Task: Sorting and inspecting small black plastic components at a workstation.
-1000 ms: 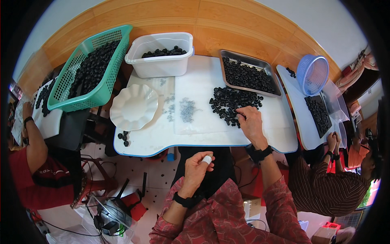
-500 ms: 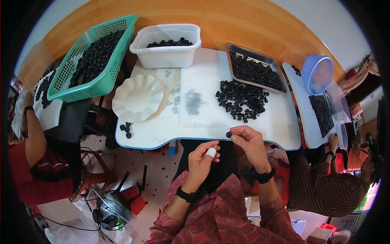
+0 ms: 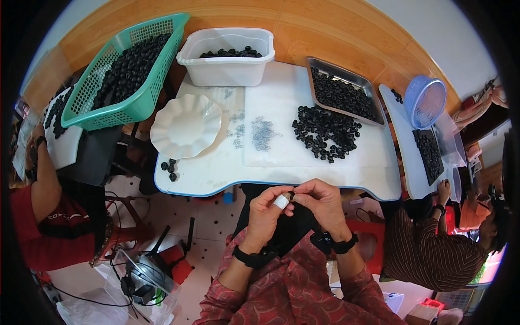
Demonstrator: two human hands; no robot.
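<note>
My two hands meet just in front of the table's near edge. Between the thumb and fingertips of my right hand [image 3: 323, 208] is a small black round part [image 3: 292, 195], mostly covered by the fingers. My left hand [image 3: 264, 214], with white tape round one finger, is closed right against that part. Whatever its fingertips pinch is hidden. Beyond the hands lies a loose pile of small black ring-shaped parts [image 3: 325, 135] on the white table [image 3: 216, 176]. Many tiny clear or grey rings [image 3: 262, 134] are spread left of the pile.
A metal tray [image 3: 382, 116] of black parts, a white tub [image 3: 225, 73] and a green basket [image 3: 122, 111] stand at the back. A scalloped white plate [image 3: 187, 125] sits at left, near a few black parts [image 3: 171, 169]. People work at tables on both sides.
My right hand has come left and down from the table edge with the black part, up to my left hand. My left hand has shifted only slightly.
</note>
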